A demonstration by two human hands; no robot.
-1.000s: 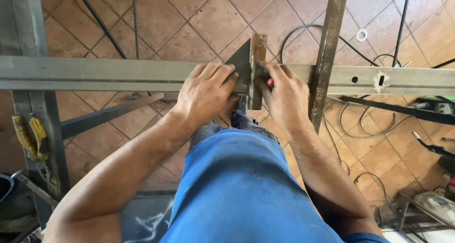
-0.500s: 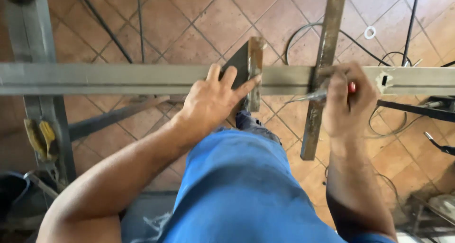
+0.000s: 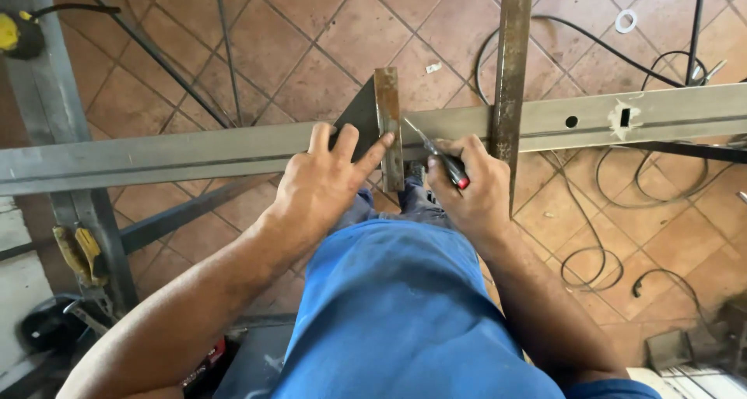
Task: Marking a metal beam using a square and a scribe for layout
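A long grey steel bar (image 3: 194, 154) runs across the view at waist height. My left hand (image 3: 323, 182) presses a rusty metal square (image 3: 387, 123) flat against the bar, fingers spread over its dark blade. My right hand (image 3: 475, 189) holds a thin scriber with a red and black handle (image 3: 442, 156), its tip touching the bar right beside the square's edge. A rusty flat strip (image 3: 511, 72) stands across the bar just right of my right hand.
Black cables (image 3: 591, 204) loop over the tiled floor on the right. A steel frame post (image 3: 54, 119) stands at the left with yellow-handled pliers (image 3: 78, 251) beside it. A yellow tool (image 3: 19, 33) lies at top left. The bar has a slot and holes (image 3: 622, 117) at right.
My right hand has come back from the rusty strip on the right to the square, now with the scriber's tip on the bar. My left hand has stayed on the square.
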